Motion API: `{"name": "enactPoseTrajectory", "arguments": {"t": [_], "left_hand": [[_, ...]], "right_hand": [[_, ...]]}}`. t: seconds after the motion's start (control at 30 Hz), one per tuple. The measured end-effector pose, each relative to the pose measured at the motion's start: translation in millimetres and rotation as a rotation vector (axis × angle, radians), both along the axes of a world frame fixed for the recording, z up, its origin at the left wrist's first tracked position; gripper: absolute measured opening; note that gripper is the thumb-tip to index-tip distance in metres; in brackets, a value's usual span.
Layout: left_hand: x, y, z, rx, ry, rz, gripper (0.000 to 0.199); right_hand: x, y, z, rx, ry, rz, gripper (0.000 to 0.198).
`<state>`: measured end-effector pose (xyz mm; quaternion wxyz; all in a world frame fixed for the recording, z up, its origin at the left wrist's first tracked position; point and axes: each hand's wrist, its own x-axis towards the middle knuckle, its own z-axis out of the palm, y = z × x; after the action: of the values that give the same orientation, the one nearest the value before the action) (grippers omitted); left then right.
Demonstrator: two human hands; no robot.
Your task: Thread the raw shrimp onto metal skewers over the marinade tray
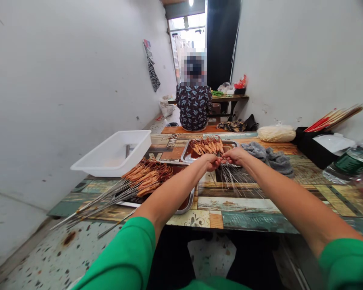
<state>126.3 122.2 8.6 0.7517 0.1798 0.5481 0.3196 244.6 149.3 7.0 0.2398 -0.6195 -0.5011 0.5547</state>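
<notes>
My left hand [213,162] and my right hand [234,156] meet at the near edge of the far metal tray [186,154]. Both are closed, with fingers pinched around thin metal skewers [230,175] whose bare ends fan out toward me. Reddish-brown skewered meat [208,145], its exact kind unclear, lies in that tray just beyond my hands. Nearer on the left, a second metal tray [186,207] holds a larger pile of skewered meat [148,176]. Its long metal skewers [92,207] stick out past the table edge. My left forearm partly covers this tray.
A white plastic tub [109,150] stands left on the patchwork table [245,203]. Grey cloths [268,158] lie right of my hands. Farther right are a white bag [276,133], a black box [316,150] with sticks and a large bottle [352,163]. A person [194,105] sits ahead, facing away.
</notes>
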Motion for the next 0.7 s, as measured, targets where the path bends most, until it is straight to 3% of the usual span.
{"name": "enactPoseTrajectory", "arguments": {"t": [0.17, 0.43, 0.7], "left_hand": [[-6, -1, -2.3, 0.030, -0.004, -0.001, 0.026], [-10, -4, 0.7, 0.196, 0.062, -0.017, 0.025], [2, -17, 8.7, 0.495, 0.373, 0.104, 0.014]], "right_hand": [[-22, -10, 1, 0.027, -0.127, 0.023, 0.035], [-23, -20, 19, 0.088, -0.213, 0.089, 0.032], [-38, -26, 36, 0.362, -0.361, 0.025, 0.024]]}}
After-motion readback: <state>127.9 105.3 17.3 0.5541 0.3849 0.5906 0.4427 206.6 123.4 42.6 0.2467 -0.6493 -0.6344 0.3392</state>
